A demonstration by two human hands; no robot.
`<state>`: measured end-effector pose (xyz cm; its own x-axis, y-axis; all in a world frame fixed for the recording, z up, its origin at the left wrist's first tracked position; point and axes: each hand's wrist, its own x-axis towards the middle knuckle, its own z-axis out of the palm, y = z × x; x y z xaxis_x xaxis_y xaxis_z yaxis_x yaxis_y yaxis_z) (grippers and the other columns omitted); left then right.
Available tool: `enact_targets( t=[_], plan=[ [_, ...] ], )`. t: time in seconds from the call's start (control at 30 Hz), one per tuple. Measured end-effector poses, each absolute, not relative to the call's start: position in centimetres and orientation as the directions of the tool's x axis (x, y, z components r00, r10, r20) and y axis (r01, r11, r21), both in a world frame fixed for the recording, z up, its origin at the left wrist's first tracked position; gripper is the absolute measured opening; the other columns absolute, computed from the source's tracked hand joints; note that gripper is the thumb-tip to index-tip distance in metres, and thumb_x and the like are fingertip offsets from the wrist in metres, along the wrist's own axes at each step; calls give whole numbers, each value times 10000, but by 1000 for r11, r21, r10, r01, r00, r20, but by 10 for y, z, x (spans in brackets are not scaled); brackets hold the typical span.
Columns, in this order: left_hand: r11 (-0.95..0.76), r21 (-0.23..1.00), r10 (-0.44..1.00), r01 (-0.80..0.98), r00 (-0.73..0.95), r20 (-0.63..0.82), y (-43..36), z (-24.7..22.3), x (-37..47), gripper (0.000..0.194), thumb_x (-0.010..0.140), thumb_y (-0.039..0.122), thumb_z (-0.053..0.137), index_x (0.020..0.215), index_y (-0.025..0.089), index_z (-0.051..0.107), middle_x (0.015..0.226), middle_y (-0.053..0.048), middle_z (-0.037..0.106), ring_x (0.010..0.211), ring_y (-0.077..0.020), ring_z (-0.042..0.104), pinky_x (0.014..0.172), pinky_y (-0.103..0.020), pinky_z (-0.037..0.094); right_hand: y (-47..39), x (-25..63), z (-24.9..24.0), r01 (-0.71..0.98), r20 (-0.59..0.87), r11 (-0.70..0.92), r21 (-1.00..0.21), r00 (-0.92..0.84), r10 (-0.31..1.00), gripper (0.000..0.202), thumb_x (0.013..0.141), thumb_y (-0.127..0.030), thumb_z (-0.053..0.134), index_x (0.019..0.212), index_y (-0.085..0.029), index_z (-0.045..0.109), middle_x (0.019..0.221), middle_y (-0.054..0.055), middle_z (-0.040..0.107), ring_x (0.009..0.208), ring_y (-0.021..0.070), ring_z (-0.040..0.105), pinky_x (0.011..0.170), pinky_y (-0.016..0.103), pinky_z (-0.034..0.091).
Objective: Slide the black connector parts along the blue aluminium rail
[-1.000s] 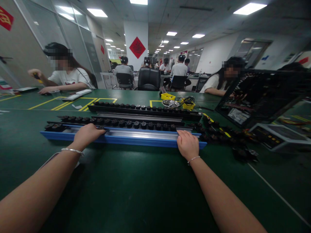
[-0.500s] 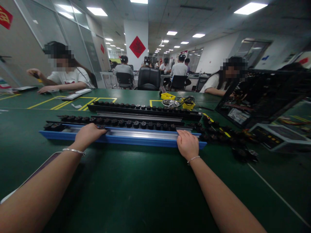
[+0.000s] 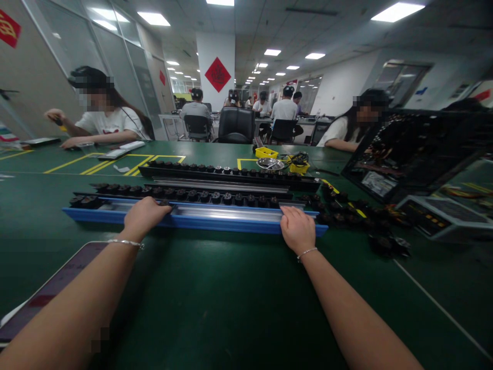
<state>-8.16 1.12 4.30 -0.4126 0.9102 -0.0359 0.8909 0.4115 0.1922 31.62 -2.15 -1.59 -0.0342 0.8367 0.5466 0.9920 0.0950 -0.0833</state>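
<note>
Across the green table in front of me lies a long blue channel rail (image 3: 227, 224) with a silvery inside. A pair of black socket pieces (image 3: 85, 201) sits in its left end. My left hand (image 3: 143, 218) is closed, thumb and fingers pressed at a small black socket piece (image 3: 167, 209) in the channel; most of that piece is hidden. My right hand (image 3: 299, 228) is closed over the rail's near edge, close to its right end, with fingertips inside the channel. Right behind the rail runs a row of black sockets (image 3: 215, 198).
Farther back lie a black rail with sockets (image 3: 231, 172), yellow bins (image 3: 266, 153) and a metal dish (image 3: 270, 164). Loose black sockets (image 3: 389, 244), a metal box (image 3: 447, 218) and an open computer case (image 3: 423, 154) stand right. A phone-like device (image 3: 57, 288) lies under my left forearm. Co-workers sit beyond.
My left hand has shifted slightly right along the blue rail, with the black socket piece at its fingers. My right hand and the rail have stayed put.
</note>
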Motion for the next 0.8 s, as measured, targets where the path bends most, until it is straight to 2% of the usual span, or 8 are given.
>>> enact_targets(
  t=[0.43,0.8],
  plan=[
    [440,311,856,842,-499,139,2,31,-67,387,680,485,504,833,152,626,952,-175,667,914,-350,607,702,-403,463,-22,316,-15,989,550,105,-103,-31,834,404,869,-261,316,1165,-199,584,1184,56,609,1128,215,487,907,363,312],
    [427,321,839,845,-503,209,-1,23,-59,434,694,528,487,878,162,630,957,-160,663,912,-352,601,724,-412,451,-22,317,-15,993,543,92,-72,-38,839,402,877,-264,319,1182,-200,573,1202,54,598,1140,210,487,900,362,326]
  ],
)
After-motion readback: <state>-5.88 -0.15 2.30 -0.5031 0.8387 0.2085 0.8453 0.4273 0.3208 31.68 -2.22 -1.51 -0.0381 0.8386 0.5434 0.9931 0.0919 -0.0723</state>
